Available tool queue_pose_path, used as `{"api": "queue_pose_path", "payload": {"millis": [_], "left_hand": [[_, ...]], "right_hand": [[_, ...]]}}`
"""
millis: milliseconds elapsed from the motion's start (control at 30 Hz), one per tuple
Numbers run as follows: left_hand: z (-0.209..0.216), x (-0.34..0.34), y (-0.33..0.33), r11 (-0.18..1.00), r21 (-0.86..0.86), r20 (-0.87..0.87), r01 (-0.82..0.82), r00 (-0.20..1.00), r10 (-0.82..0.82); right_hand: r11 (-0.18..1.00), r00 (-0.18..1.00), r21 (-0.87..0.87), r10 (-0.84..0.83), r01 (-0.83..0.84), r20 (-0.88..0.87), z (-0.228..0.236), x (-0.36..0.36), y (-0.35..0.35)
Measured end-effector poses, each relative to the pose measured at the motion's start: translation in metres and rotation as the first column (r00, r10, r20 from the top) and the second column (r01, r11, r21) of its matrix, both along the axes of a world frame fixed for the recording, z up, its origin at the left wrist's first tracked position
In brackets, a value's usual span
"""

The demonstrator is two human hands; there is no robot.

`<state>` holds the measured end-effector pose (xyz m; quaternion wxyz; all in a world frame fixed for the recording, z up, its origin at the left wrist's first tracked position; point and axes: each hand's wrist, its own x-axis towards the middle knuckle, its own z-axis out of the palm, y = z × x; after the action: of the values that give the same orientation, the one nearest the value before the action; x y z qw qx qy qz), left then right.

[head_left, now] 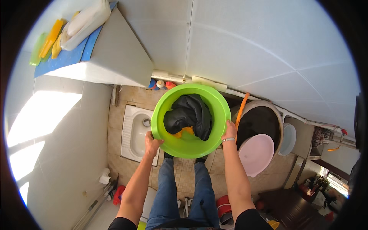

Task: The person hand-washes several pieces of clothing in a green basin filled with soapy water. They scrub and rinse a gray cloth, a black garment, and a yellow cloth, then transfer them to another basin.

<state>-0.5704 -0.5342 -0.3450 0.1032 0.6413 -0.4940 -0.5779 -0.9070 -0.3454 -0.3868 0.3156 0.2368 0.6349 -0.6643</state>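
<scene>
Fingers of your left hand (pixel 153 143) and right hand (pixel 230 131) grip opposite sides of a round lime-green plastic basin (pixel 188 149), held between them. Crumpled dark-grey cloth (pixel 189 115) lies inside, between your fingers; right of your right fingers sits a round pale-pink basin (pixel 257 153).

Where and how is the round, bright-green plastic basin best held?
Probably hold the basin by opposite left and right parts of its rim, coming from the near side, as the left hand and right hand do. The rim runs broad around a wide opening, and the crumpled black bundle lies inside, clear of it.
</scene>
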Motion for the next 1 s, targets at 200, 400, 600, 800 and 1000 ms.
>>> {"api": "queue_pose_path", "payload": {"millis": [200,400,600,800,1000], "left_hand": [[0.002,-0.020,-0.001,0.997,-0.064,0.086,-0.047,0.995,0.053],[0.003,-0.025,-0.019,0.985,0.048,0.025,-0.168,0.986,0.167],[0.008,-0.017,-0.016,0.988,0.121,-0.118,-0.091,0.987,0.105],[0.004,-0.010,-0.046,0.970,0.199,-0.110,0.139,0.987,-0.119],[0.017,-0.014,-0.041,0.959,0.263,-0.168,0.101,0.984,-0.058]], "right_hand": [[0.850,0.832,0.466,0.432,-0.246,-0.349,0.009,0.024,-0.003],[0.761,0.683,0.439,0.636,-0.478,-0.359,0.053,0.062,0.042],[0.981,0.961,0.168,0.049,-0.097,0.272,0.028,0.134,0.071],[0.798,0.786,-0.487,0.028,0.354,0.617,-0.086,0.129,0.048],[0.875,0.801,-0.309,-0.135,0.372,0.583,-0.096,0.115,0.006]]}}
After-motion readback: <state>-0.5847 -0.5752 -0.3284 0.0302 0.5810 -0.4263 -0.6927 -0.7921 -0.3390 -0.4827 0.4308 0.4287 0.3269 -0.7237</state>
